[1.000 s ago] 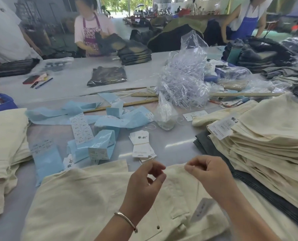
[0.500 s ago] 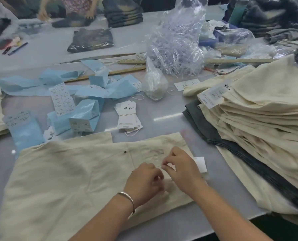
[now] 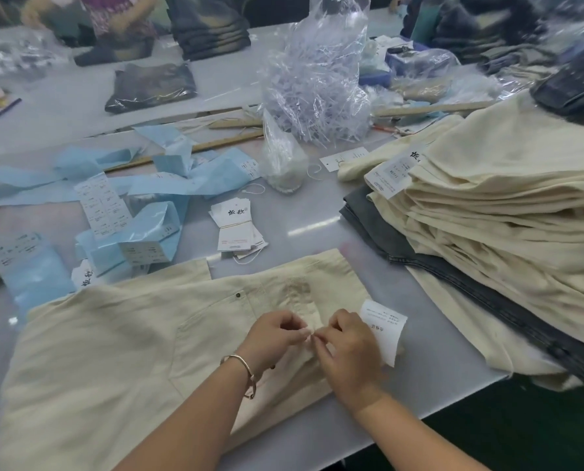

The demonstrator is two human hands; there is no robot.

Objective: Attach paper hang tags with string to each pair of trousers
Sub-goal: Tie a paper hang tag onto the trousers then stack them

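Note:
A pair of cream trousers (image 3: 120, 338) lies flat on the grey table in front of me. My left hand (image 3: 273, 334) and my right hand (image 3: 348, 348) meet fingertip to fingertip over the waistband, near a belt loop. Both pinch something thin there; the string itself is too fine to make out. A white paper hang tag (image 3: 386, 326) sticks out from under my right hand. A small stack of spare hang tags (image 3: 236, 224) with string loops lies just beyond the trousers.
A tall pile of cream trousers (image 3: 508, 212) with a tag on top stands at the right, over a dark denim pair (image 3: 379, 226). Blue paper strips and label sheets (image 3: 130, 212) litter the left. A clear bag of plastic fasteners (image 3: 318, 83) stands at the back.
The view has dropped toward the table. My hands came down from mid-air onto the waistband and closed together, and the white tag now shows further out beside my right hand.

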